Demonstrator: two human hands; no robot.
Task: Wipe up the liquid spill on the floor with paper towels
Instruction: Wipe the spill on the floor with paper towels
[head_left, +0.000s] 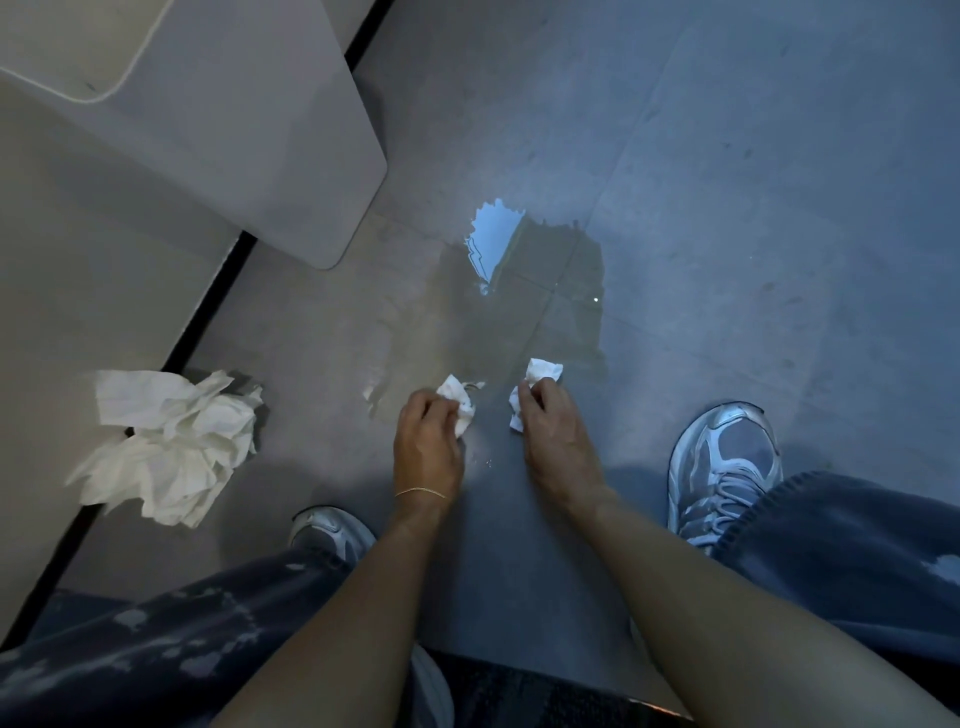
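**A:** Down at floor level now. The left hand (427, 437) is closed round a small paper wad (458, 401), and the right hand (551, 422) is clenched on a second wad (537, 382), both pressed at the near edge of the spill (540, 301).

**B:** And how much is done, would you say?

**A:** Not much, by my reckoning. The puddle spreads wide and glossy across the grey floor (779, 182), beyond the fingers. The near margin looks smeared, with droplets close to the wrists, so most of it looks unmopped.

**B:** Give me the count.

**A:** Two hands, two small wads, one each. One big crumpled pile of paper towels (171, 441) lying off to the left, well apart from the puddle. Two sneakers, one either side. One spill.
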